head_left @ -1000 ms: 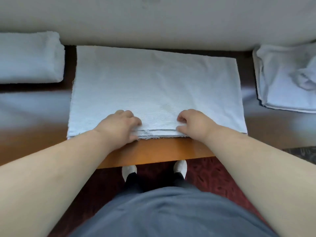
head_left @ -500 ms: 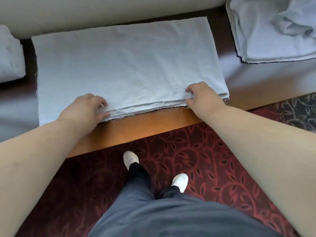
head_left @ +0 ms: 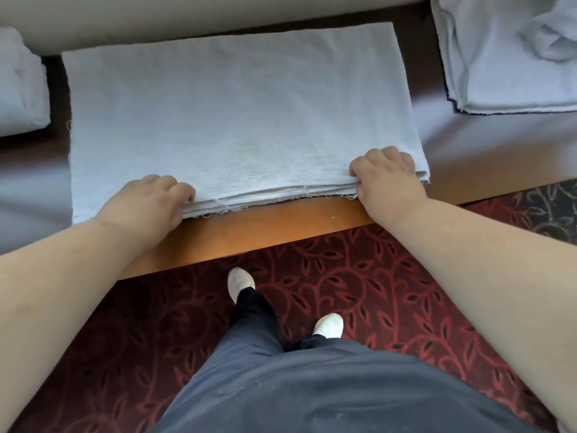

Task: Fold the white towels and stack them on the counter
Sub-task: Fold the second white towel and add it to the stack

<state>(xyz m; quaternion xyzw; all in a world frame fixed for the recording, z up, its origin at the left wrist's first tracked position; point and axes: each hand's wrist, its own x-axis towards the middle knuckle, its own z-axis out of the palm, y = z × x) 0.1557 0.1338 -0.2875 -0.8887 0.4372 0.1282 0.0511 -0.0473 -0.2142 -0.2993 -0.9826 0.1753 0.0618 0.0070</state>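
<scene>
- The white towel lies flat on the wooden counter, folded into a wide rectangle of several layers.
- Its long axis runs left to right along the counter's front edge, slightly skewed so the right end sits farther from the person than the left.
- The stacked, frayed layer edges face the person; the smooth far edge lies near the pale wall behind the counter.
- The left hand rests on the towel's near edge close to the left end, fingers curled, with the fingertips on top of the layers and the thumb at their side, pinching the edge.
- The right hand grips the near edge close to the right corner in the same way, fingers curled over the top and the thumb tucked against the layers.
- Both hands are well apart, with most of the near edge lying bare between them.
- A folded towel bundle sits on the counter at the far left, apart from the flat towel.
- A loose pile of white towels lies on the counter at the upper right, its top piece crumpled; it is also apart from the flat towel.
- No container shows; the towels all lie straight on the counter.
- Below the counter, a red patterned carpet and the person's white shoes are visible.
</scene>
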